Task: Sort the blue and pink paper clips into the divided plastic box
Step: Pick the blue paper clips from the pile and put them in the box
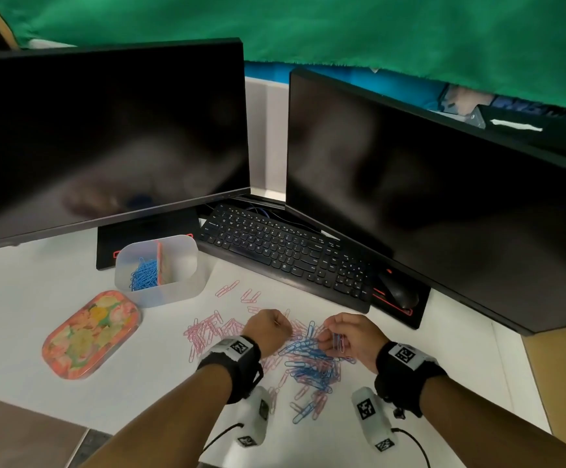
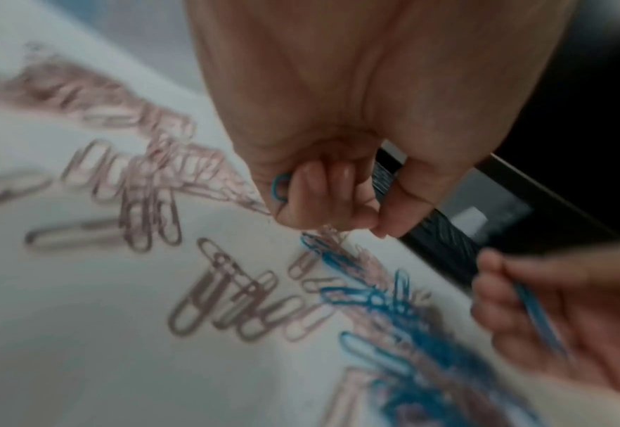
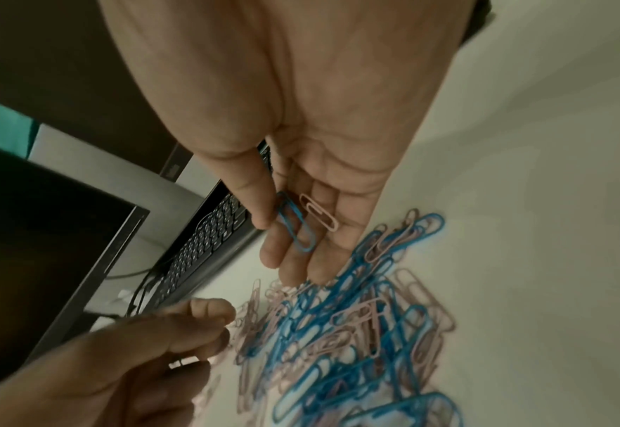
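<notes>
A translucent divided box (image 1: 187, 288) stands at the back left, with blue clips (image 1: 144, 275) in its left compartment. Pink clips (image 1: 207, 332) lie spread on the white sheet, and a mixed blue and pink heap (image 1: 312, 363) sits between my hands. My left hand (image 1: 275, 327) hovers over the heap's left edge, fingers curled into the palm around a blue clip (image 2: 281, 187). My right hand (image 1: 334, 336) is just right of it; its thumb pins a blue clip (image 3: 297, 228) against the fingers. A pink clip (image 3: 319, 212) lies loose on those fingers.
A flowered orange lid (image 1: 89, 336) lies left of the box. A black keyboard (image 1: 285, 251) and a mouse (image 1: 398, 292) sit behind the heap, under two dark monitors (image 1: 106, 140). The white sheet (image 1: 139, 393) ends near the desk's front edge.
</notes>
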